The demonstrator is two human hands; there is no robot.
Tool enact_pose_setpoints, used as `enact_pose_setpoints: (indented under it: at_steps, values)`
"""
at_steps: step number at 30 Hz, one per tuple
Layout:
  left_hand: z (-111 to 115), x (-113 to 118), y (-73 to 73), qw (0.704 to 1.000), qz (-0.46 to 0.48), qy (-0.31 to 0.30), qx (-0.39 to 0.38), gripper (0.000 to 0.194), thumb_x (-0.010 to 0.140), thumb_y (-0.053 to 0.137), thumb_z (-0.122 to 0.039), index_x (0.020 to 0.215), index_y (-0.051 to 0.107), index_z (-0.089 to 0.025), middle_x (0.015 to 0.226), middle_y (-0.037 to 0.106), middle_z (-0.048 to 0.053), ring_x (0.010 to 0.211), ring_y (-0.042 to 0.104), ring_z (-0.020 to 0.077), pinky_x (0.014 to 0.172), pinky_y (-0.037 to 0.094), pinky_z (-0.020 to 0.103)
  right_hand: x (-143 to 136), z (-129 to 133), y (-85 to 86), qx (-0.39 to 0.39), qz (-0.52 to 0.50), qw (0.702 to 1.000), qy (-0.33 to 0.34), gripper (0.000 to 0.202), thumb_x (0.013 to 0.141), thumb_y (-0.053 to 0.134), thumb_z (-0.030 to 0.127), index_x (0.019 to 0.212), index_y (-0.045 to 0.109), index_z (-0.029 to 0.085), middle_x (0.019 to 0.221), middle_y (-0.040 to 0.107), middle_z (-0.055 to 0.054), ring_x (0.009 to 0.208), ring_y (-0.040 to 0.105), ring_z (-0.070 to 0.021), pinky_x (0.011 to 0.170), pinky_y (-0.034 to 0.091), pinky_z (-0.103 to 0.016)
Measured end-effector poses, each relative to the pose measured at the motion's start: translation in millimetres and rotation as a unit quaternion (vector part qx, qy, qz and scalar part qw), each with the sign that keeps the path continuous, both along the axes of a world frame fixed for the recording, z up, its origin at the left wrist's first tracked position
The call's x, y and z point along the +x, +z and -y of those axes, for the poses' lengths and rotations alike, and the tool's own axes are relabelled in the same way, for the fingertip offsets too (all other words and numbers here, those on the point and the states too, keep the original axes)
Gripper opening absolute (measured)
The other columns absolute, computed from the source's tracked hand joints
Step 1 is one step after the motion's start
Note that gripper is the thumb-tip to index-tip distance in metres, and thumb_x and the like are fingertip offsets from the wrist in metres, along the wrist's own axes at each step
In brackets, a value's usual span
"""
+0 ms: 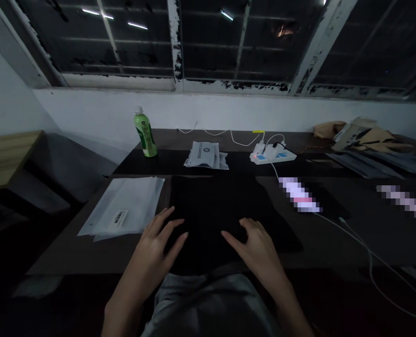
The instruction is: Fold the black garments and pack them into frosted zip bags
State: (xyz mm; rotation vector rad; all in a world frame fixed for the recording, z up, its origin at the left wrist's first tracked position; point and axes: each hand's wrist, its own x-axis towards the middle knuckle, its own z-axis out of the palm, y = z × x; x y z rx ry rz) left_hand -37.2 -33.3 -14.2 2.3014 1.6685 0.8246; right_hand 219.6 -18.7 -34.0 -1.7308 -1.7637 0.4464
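A black cloth point(215, 210) lies flat on the dark table point(70, 255), between and under my hands. My left hand point(160, 241) rests at the cloth's left side with its fingers spread, holding nothing. On the right part of the cloth is my right hand point(255, 238), its thumb and fingers apart and nothing between them. Left of the cloth, close to my left hand, lie translucent plastic bags point(130, 201) with a barcode label.
Behind the cloth are a packaged grey bag point(204, 155), a green bottle point(145, 133) and a white power strip point(273, 154) with cables. Blurred-out screens point(299, 194) and a white cable point(362, 243) lie to the right; more bags point(364, 164) lie behind them.
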Motion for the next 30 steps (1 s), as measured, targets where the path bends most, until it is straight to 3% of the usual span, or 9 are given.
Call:
enact_pose_setpoints:
  at_steps: [7, 11, 14, 17, 19, 21, 23, 27, 30]
  values:
    - [-12.5, -12.4, -8.5, 0.997, 0.034, 0.007, 0.063, 0.025, 0.099, 0.050, -0.039, 0.114, 0.063, -0.024, 0.138, 0.055, 0.010, 0.127, 0.056, 0.0285, 0.104, 0.049, 0.048, 26.9, -39.9, 42.8, 0.015, -0.051, 0.996, 0.067, 0.008, 0.087, 0.049, 0.034, 0.084, 0.049, 0.026, 0.073, 0.061, -0.001, 0.064, 0.057, -0.0191, 0.055, 0.040, -0.030]
    - [-20.6, -18.8, -17.6, 0.996, 0.033, 0.015, 0.084, 0.026, 0.098, 0.050, -0.039, 0.112, 0.064, -0.022, 0.131, 0.059, 0.010, 0.122, 0.059, 0.0274, 0.103, 0.050, 0.047, 44.7, -58.0, 77.9, 0.078, 0.054, 0.995, 0.041, 0.016, 0.083, 0.052, 0.027, 0.073, 0.040, 0.025, 0.062, 0.050, 0.004, 0.056, 0.049, -0.0156, 0.053, 0.031, -0.028]
    - [-22.2, -16.4, -20.8, 0.996, 0.037, 0.011, 0.086, 0.026, 0.099, 0.050, -0.038, 0.112, 0.064, -0.021, 0.133, 0.059, 0.010, 0.122, 0.059, 0.0265, 0.102, 0.050, 0.045, 31.6, -55.5, 92.5, 0.098, 0.142, 0.985, 0.012, 0.012, 0.084, 0.054, 0.024, 0.079, 0.043, 0.024, 0.062, 0.052, 0.004, 0.054, 0.051, -0.0161, 0.052, 0.027, -0.028]
    - [-21.7, -11.4, -25.2, 0.997, 0.033, 0.005, 0.069, 0.024, 0.099, 0.050, -0.037, 0.112, 0.063, -0.022, 0.136, 0.058, 0.010, 0.126, 0.057, 0.0269, 0.103, 0.049, 0.045, 0.0, -39.1, 85.8, 0.069, 0.163, 0.983, 0.051, 0.005, 0.091, 0.053, 0.026, 0.094, 0.053, 0.023, 0.079, 0.067, -0.002, 0.067, 0.064, -0.0209, 0.057, 0.037, -0.030]
    - [-21.4, -9.2, -29.4, 0.998, 0.025, 0.002, 0.056, 0.023, 0.099, 0.050, -0.035, 0.112, 0.063, -0.022, 0.136, 0.058, 0.009, 0.128, 0.055, 0.0273, 0.104, 0.049, 0.046, -20.3, -24.2, 70.6, 0.043, 0.145, 0.977, 0.152, 0.014, 0.094, 0.053, 0.031, 0.102, 0.057, 0.020, 0.098, 0.072, -0.008, 0.086, 0.070, -0.0247, 0.070, 0.048, -0.034]
    - [-21.5, -8.4, -32.8, 0.999, 0.016, 0.004, 0.051, 0.022, 0.099, 0.050, -0.033, 0.112, 0.063, -0.021, 0.134, 0.060, 0.009, 0.128, 0.055, 0.0275, 0.104, 0.049, 0.047, -32.3, -10.3, 53.5, 0.033, 0.118, 0.960, 0.250, 0.028, 0.096, 0.055, 0.037, 0.113, 0.059, 0.016, 0.121, 0.068, -0.014, 0.114, 0.064, -0.0282, 0.091, 0.050, -0.039]
    - [-21.6, -7.9, -33.2, 0.998, 0.012, 0.012, 0.053, 0.021, 0.099, 0.049, -0.031, 0.111, 0.063, -0.021, 0.130, 0.062, 0.009, 0.125, 0.057, 0.0271, 0.102, 0.049, 0.046, -33.5, -0.6, 41.2, 0.040, 0.079, 0.954, 0.286, 0.032, 0.097, 0.054, 0.038, 0.119, 0.060, 0.016, 0.135, 0.062, -0.014, 0.130, 0.053, -0.0271, 0.104, 0.045, -0.040]
    - [-19.1, -2.1, -22.9, 0.995, 0.039, 0.035, 0.087, 0.019, 0.099, 0.049, -0.029, 0.111, 0.062, -0.021, 0.124, 0.064, 0.008, 0.117, 0.061, 0.0242, 0.100, 0.050, 0.043, -14.4, 1.9, 37.4, 0.098, -0.019, 0.981, 0.164, 0.023, 0.100, 0.044, 0.030, 0.111, 0.063, 0.021, 0.126, 0.066, -0.008, 0.120, 0.060, -0.0216, 0.102, 0.047, -0.038]
    - [-14.7, 8.4, -13.6, 0.991, 0.061, 0.036, 0.116, 0.022, 0.096, 0.055, -0.031, 0.115, 0.060, -0.021, 0.123, 0.064, 0.008, 0.118, 0.060, 0.0239, 0.101, 0.048, 0.041, -0.8, -7.6, 38.0, 0.085, -0.004, 0.996, 0.031, 0.029, 0.099, 0.045, 0.039, 0.107, 0.065, 0.019, 0.109, 0.071, -0.010, 0.104, 0.066, -0.0259, 0.088, 0.052, -0.041]
